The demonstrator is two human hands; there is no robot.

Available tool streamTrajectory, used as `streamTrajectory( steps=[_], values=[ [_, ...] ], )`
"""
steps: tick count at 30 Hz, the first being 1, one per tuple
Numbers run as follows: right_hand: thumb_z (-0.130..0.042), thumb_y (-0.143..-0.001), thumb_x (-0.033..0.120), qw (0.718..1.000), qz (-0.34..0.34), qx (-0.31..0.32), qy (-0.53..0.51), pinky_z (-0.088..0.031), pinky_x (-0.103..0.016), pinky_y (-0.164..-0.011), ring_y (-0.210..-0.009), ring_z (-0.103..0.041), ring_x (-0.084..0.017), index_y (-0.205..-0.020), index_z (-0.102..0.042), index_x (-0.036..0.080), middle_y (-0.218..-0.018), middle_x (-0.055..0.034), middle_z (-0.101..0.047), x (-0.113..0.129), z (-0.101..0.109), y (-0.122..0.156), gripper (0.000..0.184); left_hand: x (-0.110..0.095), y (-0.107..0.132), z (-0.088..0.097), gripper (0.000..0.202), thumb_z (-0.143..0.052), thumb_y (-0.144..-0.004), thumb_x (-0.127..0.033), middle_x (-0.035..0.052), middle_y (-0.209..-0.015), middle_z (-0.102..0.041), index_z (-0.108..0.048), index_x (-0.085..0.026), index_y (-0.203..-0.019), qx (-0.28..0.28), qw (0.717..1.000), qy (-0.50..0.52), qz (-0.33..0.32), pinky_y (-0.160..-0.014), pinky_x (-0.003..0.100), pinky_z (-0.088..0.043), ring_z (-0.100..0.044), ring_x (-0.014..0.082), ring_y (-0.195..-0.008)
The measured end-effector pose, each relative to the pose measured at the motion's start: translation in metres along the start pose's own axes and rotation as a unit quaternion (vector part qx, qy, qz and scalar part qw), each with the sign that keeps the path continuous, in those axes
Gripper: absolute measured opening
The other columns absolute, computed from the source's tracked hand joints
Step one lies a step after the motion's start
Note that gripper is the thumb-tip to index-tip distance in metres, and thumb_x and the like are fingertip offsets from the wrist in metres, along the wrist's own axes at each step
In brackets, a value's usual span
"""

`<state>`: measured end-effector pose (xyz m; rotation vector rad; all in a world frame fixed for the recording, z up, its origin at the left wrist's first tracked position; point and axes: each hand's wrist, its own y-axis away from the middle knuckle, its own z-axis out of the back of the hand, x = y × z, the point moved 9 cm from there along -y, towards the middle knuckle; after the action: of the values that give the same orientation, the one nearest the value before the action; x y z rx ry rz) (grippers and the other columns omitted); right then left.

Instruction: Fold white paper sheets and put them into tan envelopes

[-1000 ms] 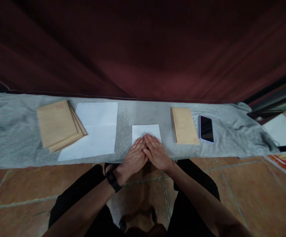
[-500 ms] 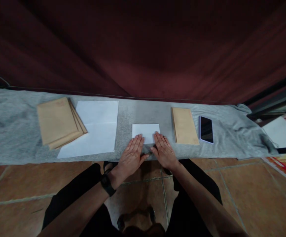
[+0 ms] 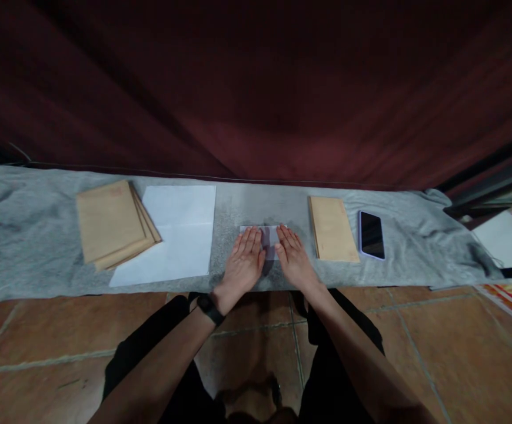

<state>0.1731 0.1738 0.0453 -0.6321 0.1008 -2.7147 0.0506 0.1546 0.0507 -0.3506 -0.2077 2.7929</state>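
Observation:
A small white folded sheet of paper [image 3: 271, 242] lies on the grey cloth, mostly covered by both hands. My left hand [image 3: 246, 254] rests flat over its left part, fingers stretched forward. On the right part lies my right hand [image 3: 293, 253], also flat with the fingers extended. A strip of the paper shows between the two hands and along its far edge. Neither hand is gripping anything.
On the left, several brown envelopes [image 3: 110, 221] overlap large white sheets [image 3: 180, 235]. To the right are more brown envelopes [image 3: 334, 227] and a phone [image 3: 371, 235]. A dark red curtain [image 3: 256, 106] hangs behind the narrow cloth-covered surface [image 3: 262, 203].
Both hands have slid forward over the small paper and now cover more of it. My left thumb has drawn in toward its fingers. The view has shifted slightly.

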Motion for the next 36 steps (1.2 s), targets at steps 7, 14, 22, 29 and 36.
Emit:
streamTrajectory(
  steps=[7, 14, 22, 29, 36],
  values=[
    [-0.018, -0.109, 0.045, 0.999, 0.024, 0.039, 0.022, -0.025, -0.043, -0.128, -0.155, -0.027, -0.02, -0.158, -0.036, 0.011, -0.164, -0.0117, -0.036, 0.021, -0.033, -0.018, 0.062, 0.001, -0.014, -0.029, 0.061, -0.03, -0.098, -0.016, 0.0205, -0.164, -0.033, -0.03, -0.002, -0.157, 0.024, 1.0, 0.006, -0.004, -0.127, 0.048, -0.024, -0.022, 0.0256, -0.156],
    [-0.026, -0.109, 0.044, 0.998, 0.002, 0.013, 0.069, -0.022, -0.046, -0.127, -0.155, -0.028, -0.024, -0.159, -0.035, 0.011, -0.165, -0.0128, -0.033, 0.009, -0.036, -0.014, 0.061, 0.016, -0.01, -0.025, 0.062, -0.029, -0.101, -0.026, 0.0199, -0.164, -0.033, -0.028, -0.005, -0.159, 0.014, 0.999, 0.005, 0.029, -0.127, 0.05, -0.022, -0.021, 0.0272, -0.157],
    [-0.03, -0.108, 0.047, 0.995, -0.026, -0.007, 0.096, -0.022, -0.049, -0.126, -0.155, -0.028, -0.029, -0.159, -0.032, 0.007, -0.166, -0.0162, -0.031, -0.008, -0.031, -0.011, 0.065, 0.03, -0.003, -0.019, 0.067, -0.027, -0.105, -0.043, 0.0204, -0.166, -0.029, -0.029, -0.002, -0.158, 0.024, 0.997, -0.021, 0.068, -0.128, 0.047, -0.018, -0.023, 0.0288, -0.156],
    [-0.026, -0.108, 0.045, 0.993, -0.042, 0.006, 0.108, -0.022, -0.049, -0.125, -0.154, -0.029, -0.029, -0.16, -0.031, 0.007, -0.167, -0.0162, -0.028, -0.021, -0.026, -0.006, 0.064, 0.035, 0.001, -0.021, 0.068, -0.025, -0.105, -0.048, 0.0182, -0.167, -0.026, -0.027, -0.007, -0.16, 0.033, 0.997, -0.029, 0.068, -0.128, 0.049, -0.016, -0.02, 0.0282, -0.157],
    [-0.026, -0.108, 0.04, 0.993, -0.047, 0.004, 0.11, -0.021, -0.048, -0.126, -0.154, -0.029, -0.029, -0.16, -0.031, 0.008, -0.167, -0.0134, -0.028, -0.03, -0.022, -0.001, 0.06, 0.034, 0.003, -0.021, 0.083, -0.032, -0.1, -0.066, 0.0179, -0.17, -0.017, -0.027, -0.011, -0.161, 0.056, 0.995, -0.048, 0.064, -0.128, 0.05, -0.014, -0.015, 0.0317, -0.158]
  ],
)
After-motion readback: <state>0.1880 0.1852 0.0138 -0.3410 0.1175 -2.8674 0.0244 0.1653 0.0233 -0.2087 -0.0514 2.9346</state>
